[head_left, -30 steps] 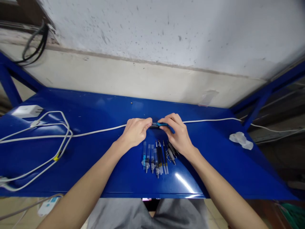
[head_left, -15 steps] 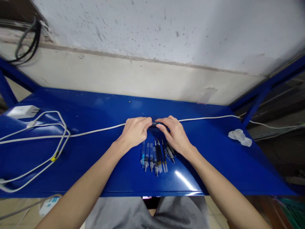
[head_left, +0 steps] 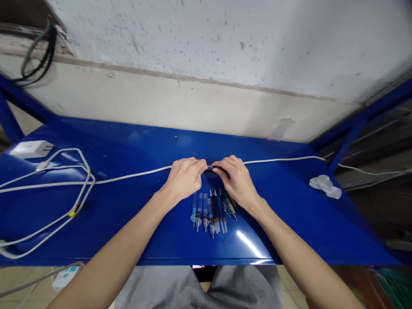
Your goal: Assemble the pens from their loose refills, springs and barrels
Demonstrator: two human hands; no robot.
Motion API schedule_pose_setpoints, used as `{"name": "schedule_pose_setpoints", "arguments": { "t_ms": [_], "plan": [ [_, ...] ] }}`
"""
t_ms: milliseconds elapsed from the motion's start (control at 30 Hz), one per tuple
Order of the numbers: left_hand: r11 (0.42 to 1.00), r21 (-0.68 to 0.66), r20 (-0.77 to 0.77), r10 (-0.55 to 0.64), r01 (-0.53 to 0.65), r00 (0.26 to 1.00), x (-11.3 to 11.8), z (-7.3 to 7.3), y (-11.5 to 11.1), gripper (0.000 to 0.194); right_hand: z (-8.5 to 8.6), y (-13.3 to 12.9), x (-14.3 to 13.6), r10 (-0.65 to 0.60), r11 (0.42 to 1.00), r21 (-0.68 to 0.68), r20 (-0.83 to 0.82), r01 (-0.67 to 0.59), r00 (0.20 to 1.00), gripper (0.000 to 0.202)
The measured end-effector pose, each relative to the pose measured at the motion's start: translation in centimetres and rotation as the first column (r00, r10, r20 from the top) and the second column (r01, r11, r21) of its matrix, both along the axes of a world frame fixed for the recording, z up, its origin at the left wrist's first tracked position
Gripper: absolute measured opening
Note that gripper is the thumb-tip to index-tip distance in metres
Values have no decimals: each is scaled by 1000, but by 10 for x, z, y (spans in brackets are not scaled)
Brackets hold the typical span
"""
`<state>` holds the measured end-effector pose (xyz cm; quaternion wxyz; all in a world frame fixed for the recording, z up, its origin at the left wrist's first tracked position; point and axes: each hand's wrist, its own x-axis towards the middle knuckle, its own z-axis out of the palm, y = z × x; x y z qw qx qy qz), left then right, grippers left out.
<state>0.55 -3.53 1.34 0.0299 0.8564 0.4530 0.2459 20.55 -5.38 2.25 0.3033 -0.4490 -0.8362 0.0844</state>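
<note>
Between my two hands, above the blue tabletop, lies a slim dark pen (head_left: 209, 168), mostly covered by fingers. My left hand (head_left: 186, 178) has its fingers closed round the pen's left end. At the other end, my right hand (head_left: 234, 178) pinches it between thumb and fingertips. Just below the hands lie pen parts in a rough row: several clear pen barrels (head_left: 205, 212) with clips, one with blue in it, and several dark ink refills (head_left: 222, 210) with pale ends. Grey grip pieces (head_left: 231, 207) and small springs lie to their right, partly under my right hand.
A white cable (head_left: 138, 174) runs across the blue table (head_left: 154, 236) behind my hands and loops at the left. A white charger (head_left: 32, 149) sits at the far left. Crumpled translucent plastic (head_left: 325, 186) lies at the right. A wall (head_left: 193, 103) rises behind.
My right hand's fingers have closed in on the pen, and less of it shows between the hands. The parts on the table lie as before.
</note>
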Motion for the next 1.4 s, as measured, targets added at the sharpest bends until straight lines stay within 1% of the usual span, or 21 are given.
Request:
{"name": "schedule_pose_setpoints", "arguments": {
  "t_ms": [67,167,233,333,433,600,667,733,833,967,1067,1233,1300,1400],
  "plan": [
    [1000,10,-10,5,-5,1000,1,0,0,24,0,0,0,-7,1000,18,-29,8,1000,15],
    [1000,21,-23,-4,4,1000,1,2,0,25,0,-1,-1,-8,1000,17,-56,9,998,9],
    [1000,19,-31,-15,16,999,2,3,0,25,-1,-1,-1,3,1000,2,-81,-3,997,9],
    [1000,20,-41,-21,21,999,2,3,0,25,-3,-2,-1,15,998,-55,-124,-22,992,12],
    [999,41,-38,-24,26,999,2,3,0,25,-4,-3,-3,11,995,-92,-110,-21,994,15],
    [993,118,-29,-28,32,999,3,4,0,24,-1,-5,-8,-5,999,-46,17,6,1000,24],
    [992,126,-30,-21,25,999,3,4,0,26,-1,-4,-9,-15,999,-35,45,17,999,29],
    [993,112,-31,-25,29,999,4,3,0,27,-2,-3,-8,-17,1000,-25,37,18,999,30],
    [997,72,-23,-30,32,999,3,1,0,27,-5,1,-3,-20,1000,3,-20,20,1000,22],
    [999,53,35,-8,6,999,0,0,0,25,-7,4,3,-49,999,19,-93,51,994,18],
    [999,32,37,-23,22,999,-1,2,-1,25,-5,3,3,-20,999,-29,-87,17,996,20],
    [1000,15,47,-15,14,999,-1,4,-3,31,1,-2,-1,102,991,-87,-20,-103,995,20],
    [999,36,44,-41,39,998,-2,3,-1,33,2,-1,-1,108,991,-80,-18,-109,994,21],
    [989,103,21,-104,102,994,-2,0,1,32,2,2,3,90,995,-50,-21,-91,996,20]
  ]
}}
